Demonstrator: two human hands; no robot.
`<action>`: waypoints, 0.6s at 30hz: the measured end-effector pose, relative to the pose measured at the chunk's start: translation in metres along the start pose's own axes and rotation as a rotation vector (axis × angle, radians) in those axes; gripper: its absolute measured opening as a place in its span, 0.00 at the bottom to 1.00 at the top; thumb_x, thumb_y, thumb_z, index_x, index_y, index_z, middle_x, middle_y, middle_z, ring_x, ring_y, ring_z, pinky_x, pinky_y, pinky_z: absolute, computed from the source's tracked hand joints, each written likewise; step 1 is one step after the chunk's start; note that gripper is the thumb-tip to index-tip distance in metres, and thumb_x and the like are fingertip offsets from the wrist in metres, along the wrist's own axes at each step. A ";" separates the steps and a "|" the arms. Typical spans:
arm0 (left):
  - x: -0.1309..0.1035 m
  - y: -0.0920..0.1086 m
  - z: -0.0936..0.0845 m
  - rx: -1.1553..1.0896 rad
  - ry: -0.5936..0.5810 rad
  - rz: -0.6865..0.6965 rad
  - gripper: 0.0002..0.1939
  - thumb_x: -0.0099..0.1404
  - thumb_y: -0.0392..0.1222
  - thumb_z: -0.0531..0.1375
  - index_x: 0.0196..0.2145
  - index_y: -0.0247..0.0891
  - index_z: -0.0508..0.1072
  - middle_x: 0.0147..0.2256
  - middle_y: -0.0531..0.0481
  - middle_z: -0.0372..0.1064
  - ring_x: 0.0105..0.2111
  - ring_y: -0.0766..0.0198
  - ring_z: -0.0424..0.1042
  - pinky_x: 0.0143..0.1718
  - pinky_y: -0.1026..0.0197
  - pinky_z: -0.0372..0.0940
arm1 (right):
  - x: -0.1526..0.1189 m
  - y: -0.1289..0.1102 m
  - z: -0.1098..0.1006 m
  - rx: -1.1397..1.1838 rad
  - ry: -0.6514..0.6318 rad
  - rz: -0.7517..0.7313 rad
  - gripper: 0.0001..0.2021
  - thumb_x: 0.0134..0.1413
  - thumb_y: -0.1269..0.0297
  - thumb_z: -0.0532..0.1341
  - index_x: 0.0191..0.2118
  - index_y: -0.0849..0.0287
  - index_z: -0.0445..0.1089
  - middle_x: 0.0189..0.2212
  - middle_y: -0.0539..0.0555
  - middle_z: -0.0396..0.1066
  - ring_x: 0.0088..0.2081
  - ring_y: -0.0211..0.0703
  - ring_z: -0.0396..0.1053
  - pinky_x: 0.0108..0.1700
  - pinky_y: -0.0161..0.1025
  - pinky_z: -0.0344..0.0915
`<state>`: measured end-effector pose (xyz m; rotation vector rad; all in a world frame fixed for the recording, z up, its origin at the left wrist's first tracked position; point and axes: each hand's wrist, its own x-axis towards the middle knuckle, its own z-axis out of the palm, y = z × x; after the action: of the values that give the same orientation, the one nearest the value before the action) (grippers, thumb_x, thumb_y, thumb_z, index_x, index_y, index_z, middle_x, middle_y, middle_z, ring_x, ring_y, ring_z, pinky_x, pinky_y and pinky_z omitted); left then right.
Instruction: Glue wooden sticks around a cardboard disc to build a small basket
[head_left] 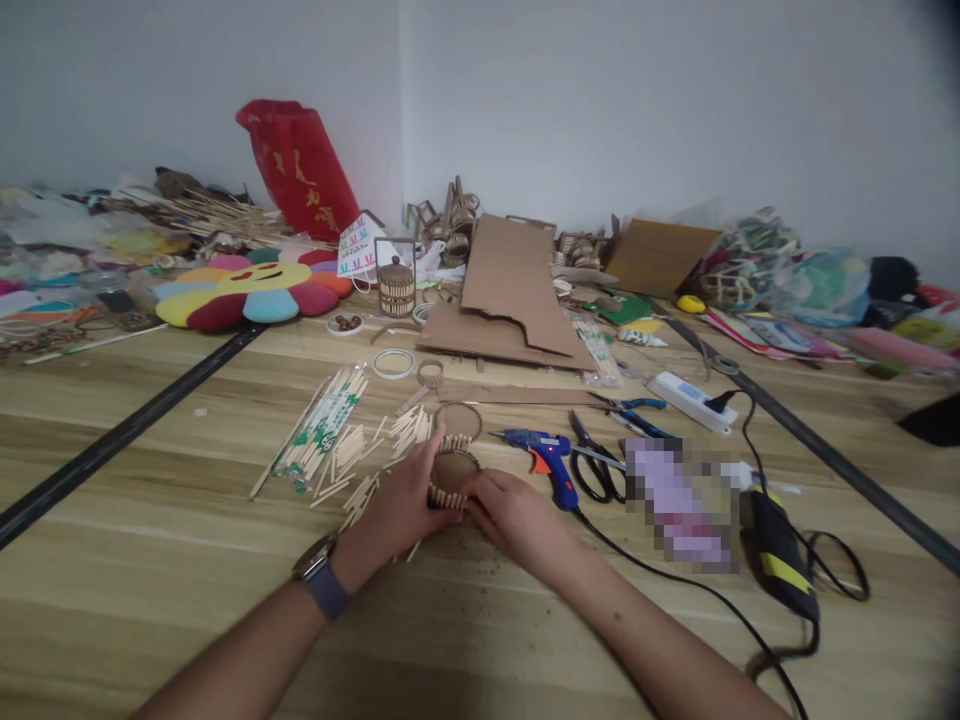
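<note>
Near the middle of the floor, my left hand (396, 503) is wrapped round the left side of a small round stick basket (450, 499). Short pale sticks stand side by side around its brown wall, and its inside faces up. At its right edge, my right hand (516, 512) is closed in a pinch; the fingers hide whatever is between them. Just beyond lies a cardboard ring (458, 404). Loose cut sticks (349, 452) are scattered left of and under my left hand. A blue glue gun (555, 462) rests to the right, beside black-handled scissors (598, 476).
Cardboard sheets (510, 270) lie ahead, near a lidded stick pot (395, 288). A bagged stick bundle (322, 425) is at left, below a flower cushion (262, 290). Pliers (637, 404), a power strip (690, 400) and the glue gun's cord (675, 578) occupy the right.
</note>
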<state>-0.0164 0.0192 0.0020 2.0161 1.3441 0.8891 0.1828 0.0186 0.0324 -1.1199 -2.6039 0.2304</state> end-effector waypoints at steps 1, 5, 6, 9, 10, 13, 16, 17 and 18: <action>0.000 0.000 0.000 0.002 -0.001 0.005 0.55 0.52 0.41 0.73 0.69 0.44 0.47 0.65 0.37 0.58 0.66 0.41 0.56 0.65 0.38 0.55 | 0.000 0.000 0.001 -0.011 0.006 -0.009 0.05 0.63 0.73 0.58 0.37 0.59 0.70 0.34 0.56 0.74 0.36 0.45 0.73 0.37 0.37 0.65; 0.000 -0.002 0.002 0.013 0.001 0.015 0.55 0.52 0.40 0.72 0.69 0.45 0.47 0.64 0.37 0.58 0.65 0.42 0.57 0.64 0.38 0.56 | -0.002 0.003 0.006 -0.029 0.037 -0.040 0.05 0.64 0.73 0.58 0.38 0.59 0.70 0.34 0.56 0.74 0.36 0.45 0.73 0.38 0.37 0.66; 0.000 -0.003 0.002 0.014 0.003 0.017 0.55 0.52 0.40 0.72 0.69 0.44 0.47 0.65 0.37 0.58 0.65 0.42 0.57 0.64 0.38 0.56 | -0.002 0.003 0.006 -0.026 0.048 -0.046 0.05 0.64 0.73 0.57 0.38 0.59 0.70 0.34 0.56 0.74 0.36 0.44 0.73 0.38 0.37 0.66; 0.000 -0.003 0.002 0.022 0.009 0.027 0.55 0.51 0.39 0.72 0.69 0.45 0.46 0.64 0.38 0.58 0.65 0.43 0.58 0.64 0.39 0.57 | -0.003 0.004 0.007 -0.011 0.067 -0.060 0.07 0.65 0.73 0.56 0.37 0.59 0.69 0.34 0.56 0.73 0.36 0.44 0.72 0.38 0.38 0.66; -0.001 -0.003 0.003 0.029 0.011 0.031 0.56 0.51 0.39 0.72 0.69 0.45 0.46 0.64 0.38 0.59 0.65 0.43 0.59 0.63 0.39 0.58 | -0.003 0.003 0.006 -0.006 0.064 -0.061 0.07 0.65 0.73 0.55 0.37 0.59 0.69 0.33 0.56 0.73 0.36 0.45 0.72 0.38 0.38 0.66; -0.001 -0.004 0.004 0.054 0.018 0.040 0.56 0.51 0.38 0.72 0.69 0.45 0.45 0.63 0.37 0.59 0.64 0.42 0.59 0.63 0.38 0.59 | -0.002 0.002 0.004 -0.006 0.039 -0.036 0.07 0.65 0.72 0.55 0.37 0.60 0.70 0.34 0.57 0.73 0.36 0.46 0.72 0.38 0.39 0.66; -0.002 -0.005 0.007 0.087 0.053 0.087 0.56 0.52 0.38 0.72 0.69 0.42 0.43 0.65 0.34 0.56 0.65 0.41 0.57 0.63 0.37 0.58 | -0.001 -0.001 0.001 -0.015 -0.003 -0.006 0.06 0.65 0.72 0.56 0.37 0.60 0.71 0.35 0.57 0.74 0.37 0.46 0.73 0.39 0.39 0.66; -0.002 -0.006 0.009 0.101 0.067 0.113 0.56 0.53 0.38 0.71 0.70 0.42 0.42 0.65 0.33 0.54 0.66 0.41 0.56 0.64 0.37 0.57 | 0.000 -0.003 -0.001 -0.022 -0.018 0.001 0.06 0.65 0.72 0.56 0.38 0.60 0.71 0.35 0.58 0.74 0.37 0.47 0.73 0.39 0.39 0.66; -0.002 -0.007 0.010 0.114 0.078 0.138 0.56 0.54 0.39 0.71 0.70 0.42 0.41 0.66 0.33 0.53 0.66 0.41 0.55 0.64 0.37 0.56 | 0.000 -0.004 -0.003 -0.030 -0.033 0.006 0.06 0.65 0.71 0.57 0.40 0.60 0.71 0.36 0.58 0.74 0.38 0.47 0.73 0.39 0.39 0.66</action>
<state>-0.0132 0.0187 -0.0100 2.2040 1.3375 0.9808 0.1809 0.0157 0.0363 -1.1432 -2.6415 0.2129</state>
